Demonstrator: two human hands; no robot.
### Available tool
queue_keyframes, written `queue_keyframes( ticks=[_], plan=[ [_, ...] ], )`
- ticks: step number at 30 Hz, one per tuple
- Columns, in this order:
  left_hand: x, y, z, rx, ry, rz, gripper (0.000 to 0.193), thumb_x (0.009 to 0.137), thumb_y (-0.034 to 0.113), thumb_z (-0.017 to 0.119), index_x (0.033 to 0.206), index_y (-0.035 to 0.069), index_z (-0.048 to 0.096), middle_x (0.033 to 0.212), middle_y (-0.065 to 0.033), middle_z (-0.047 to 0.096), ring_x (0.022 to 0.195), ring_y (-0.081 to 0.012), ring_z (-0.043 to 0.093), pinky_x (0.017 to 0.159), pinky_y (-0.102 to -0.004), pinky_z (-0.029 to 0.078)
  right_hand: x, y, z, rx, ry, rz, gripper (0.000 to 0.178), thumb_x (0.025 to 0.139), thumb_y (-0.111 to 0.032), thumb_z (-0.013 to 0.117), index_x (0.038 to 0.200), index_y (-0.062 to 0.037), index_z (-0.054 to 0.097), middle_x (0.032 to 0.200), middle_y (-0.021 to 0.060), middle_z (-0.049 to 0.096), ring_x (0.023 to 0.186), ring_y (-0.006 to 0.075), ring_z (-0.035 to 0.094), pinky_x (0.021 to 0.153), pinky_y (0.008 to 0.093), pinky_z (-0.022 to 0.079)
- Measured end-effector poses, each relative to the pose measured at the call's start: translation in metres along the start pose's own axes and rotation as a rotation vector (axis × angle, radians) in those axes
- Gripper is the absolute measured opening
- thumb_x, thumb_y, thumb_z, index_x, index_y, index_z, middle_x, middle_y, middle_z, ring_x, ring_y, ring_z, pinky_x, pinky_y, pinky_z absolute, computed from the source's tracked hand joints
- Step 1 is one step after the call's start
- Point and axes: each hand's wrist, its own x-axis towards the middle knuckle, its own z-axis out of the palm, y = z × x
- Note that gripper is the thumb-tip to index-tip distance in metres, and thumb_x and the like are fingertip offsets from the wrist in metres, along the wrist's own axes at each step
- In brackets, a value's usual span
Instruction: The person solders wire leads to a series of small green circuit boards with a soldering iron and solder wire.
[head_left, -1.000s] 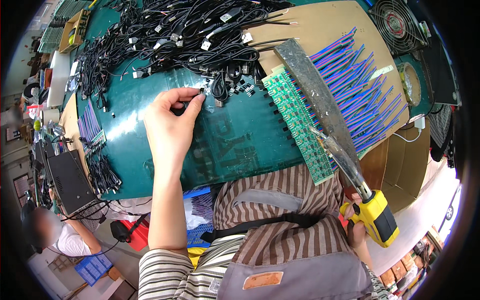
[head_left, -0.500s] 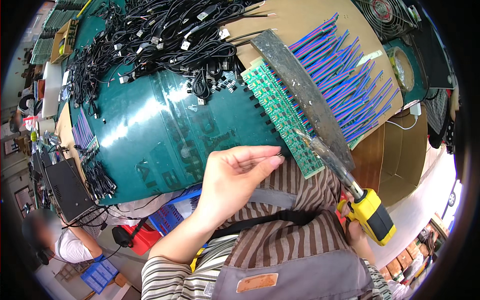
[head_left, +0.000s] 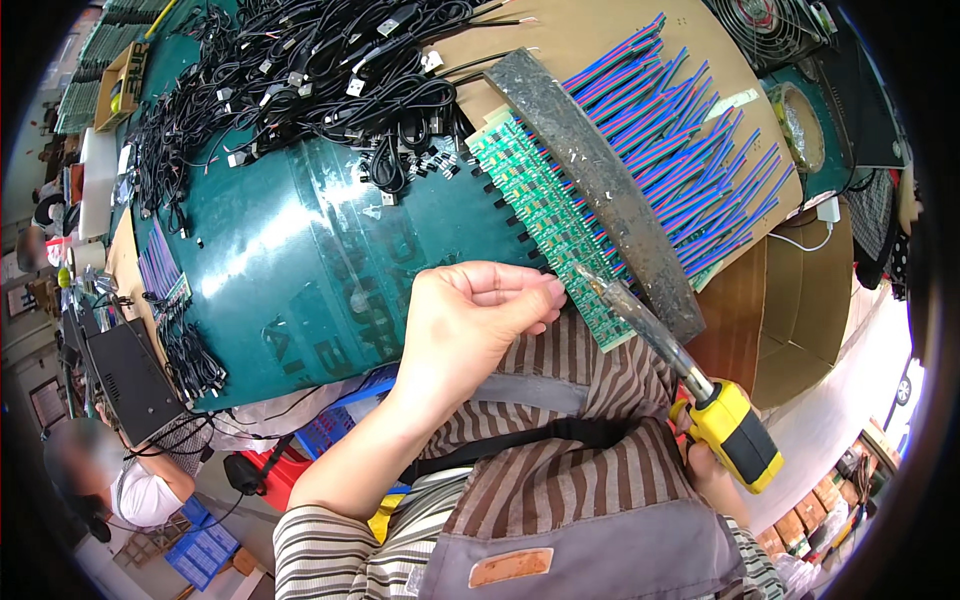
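Note:
My left hand [head_left: 460,325] is closed in a pinch at the near left edge of a green circuit board panel [head_left: 540,205]. Whatever the fingertips hold is too small or hidden to name. In my right hand [head_left: 706,468] is a yellow and black soldering iron [head_left: 735,430], its tip over the lower part of the panel. Small black connectors [head_left: 507,207] stick out along the panel's left edge. A dark, worn metal bar [head_left: 600,185] lies across the panel. Bundles of blue, red and dark wires [head_left: 680,150] fan out beyond the bar's right side.
Black USB cables [head_left: 330,75] are heaped at the back left, with loose black connectors [head_left: 437,163] nearby on the green mat [head_left: 270,300]. A cardboard box [head_left: 805,300], a fan [head_left: 755,15] and a tape roll [head_left: 798,125] are at right. Another person [head_left: 150,490] sits at lower left.
My left hand has moved slightly away from me and closer to the panel's edge, its fingers more curled. The soldering iron stays over the panel's lower part. The whole view has shifted slightly.

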Motion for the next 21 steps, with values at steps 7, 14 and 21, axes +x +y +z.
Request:
queue_keyframes(
  ticks=[7, 14, 21],
  plan=[
    [0.006, 0.004, -0.003, 0.03, -0.044, -0.031, 0.018, 0.085, 0.007, 0.076, 0.094, -0.008, 0.07, 0.086, -0.0148, 0.073, 0.076, -0.0176, 0.071, 0.068, -0.0258, 0.057, 0.018, -0.018, 0.008, -0.033, 0.071, -0.057, 0.038, 0.074, -0.033, 0.068, 0.086, 0.0023, 0.063, 0.084, 0.0169, 0.068, 0.074, 0.0311, 0.067, 0.068, 0.0357, 0.055],
    [0.005, 0.003, -0.003, 0.02, -0.034, -0.024, 0.018, 0.084, 0.007, 0.077, 0.092, -0.008, 0.07, 0.085, -0.0148, 0.073, 0.075, -0.0172, 0.071, 0.066, -0.0254, 0.057, 0.026, -0.018, 0.004, -0.165, 0.003, -0.254, 0.028, 0.07, -0.022, 0.069, 0.084, 0.0017, 0.063, 0.082, 0.0161, 0.067, 0.07, 0.0295, 0.066, 0.065, 0.0333, 0.054],
    [0.006, 0.003, -0.001, 0.025, -0.028, -0.023, 0.018, 0.083, 0.006, 0.077, 0.091, -0.008, 0.07, 0.084, -0.0144, 0.072, 0.072, -0.0169, 0.071, 0.065, -0.0253, 0.057, 0.024, -0.019, 0.008, -0.14, 0.035, -0.202, 0.027, 0.067, -0.018, 0.069, 0.085, 0.0016, 0.062, 0.082, 0.0163, 0.066, 0.07, 0.0297, 0.066, 0.066, 0.033, 0.054]
  ],
)
